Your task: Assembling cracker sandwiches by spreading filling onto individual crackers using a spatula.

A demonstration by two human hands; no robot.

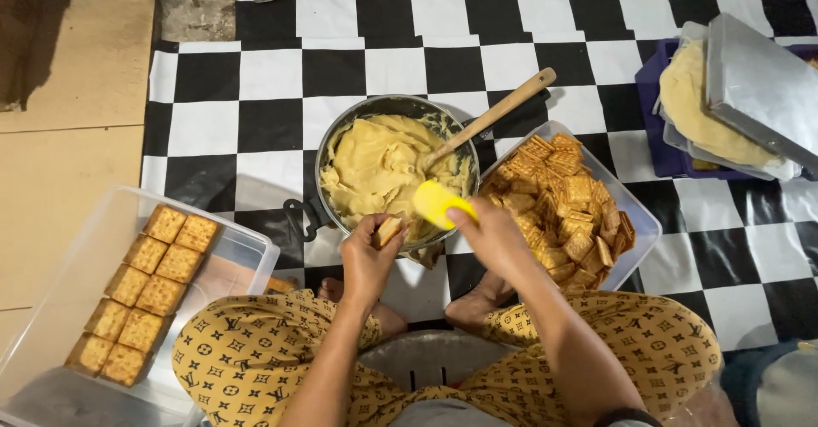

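Note:
My left hand (368, 256) holds a square cracker (388, 230) at the near rim of a metal pot (341, 129) full of pale yellow dough (375, 167). My right hand (490, 235) grips a yellow spatula (436, 203), its blade just right of the cracker over the pot's edge. A wooden spoon (498, 112) leans in the dough, handle pointing up to the right.
A clear tray (643, 222) heaped with crackers (562, 197) sits right of the pot. A clear plastic box (51, 308) at left holds two rows of filled crackers (141, 291). A purple container (652, 95) with dough and a metal lid stands far right. Checkered mat underneath.

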